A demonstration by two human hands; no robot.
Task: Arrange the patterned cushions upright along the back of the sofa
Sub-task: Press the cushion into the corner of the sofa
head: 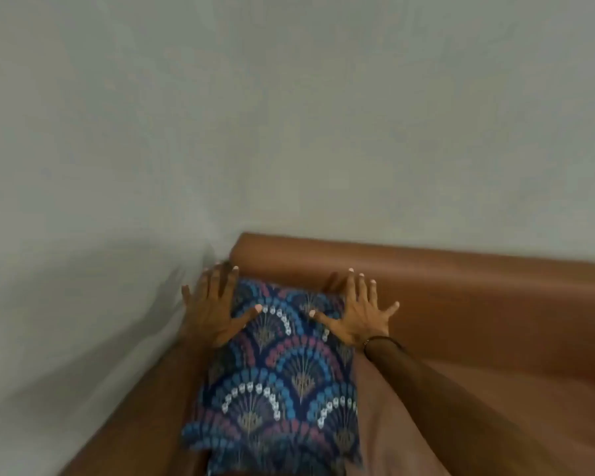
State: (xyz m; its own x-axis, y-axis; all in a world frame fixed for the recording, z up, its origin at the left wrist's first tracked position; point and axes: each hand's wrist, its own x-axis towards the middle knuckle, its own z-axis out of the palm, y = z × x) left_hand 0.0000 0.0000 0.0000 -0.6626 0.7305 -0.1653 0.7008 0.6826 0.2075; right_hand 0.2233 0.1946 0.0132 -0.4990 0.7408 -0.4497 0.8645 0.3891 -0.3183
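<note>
A navy cushion (282, 383) with blue, pink and white fan patterns stands in the sofa's left corner, leaning against the brown backrest (426, 269). My left hand (217, 310) lies flat on the cushion's upper left corner, fingers spread and thumb on the fabric. My right hand (358, 314) lies flat on the upper right corner, fingers spread over the backrest's front. Neither hand grips the cushion. The cushion's bottom edge is cut off by the frame.
The brown sofa seat (478, 407) runs to the right of the cushion. The left armrest (141, 407) lies beside a pale grey wall (83, 269). Another pale wall (358, 132) rises behind the backrest.
</note>
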